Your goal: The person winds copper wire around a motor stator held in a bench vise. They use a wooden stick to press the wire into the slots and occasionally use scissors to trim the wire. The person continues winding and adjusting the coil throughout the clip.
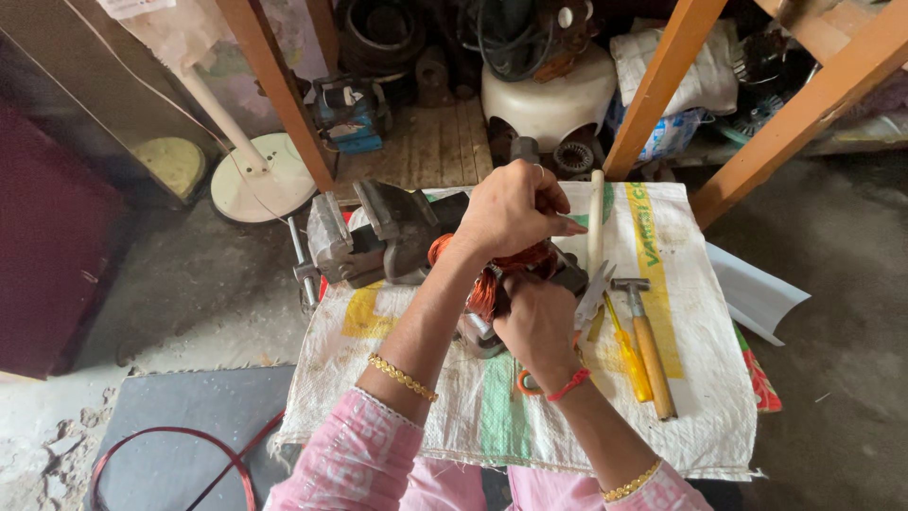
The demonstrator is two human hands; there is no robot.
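Pink sleeves (359, 454) and 2 gold bangles sit nearest the lens, the forearms reaching out over a woven sack (530, 416) spread on the floor. The right hand (541, 326) cups a motor stator with copper-orange winding (492, 284) from below, fingers wrapped around its body. The left hand (515, 208) comes over the top, fingertips pinched closed on something thin at the coil; what exactly it pinches I cannot tell. The stator rests just beside a grey bench vise (374, 237), in the middle of the sack.

To do this well, I judge the lower hand should keep the core steady while the upper one works the wire gently, avoiding nicks to its coating.

To the right lie a white rod (596, 218), pliers (594, 298), a yellow screwdriver (629, 355) and a hammer (648, 345), near at hand.
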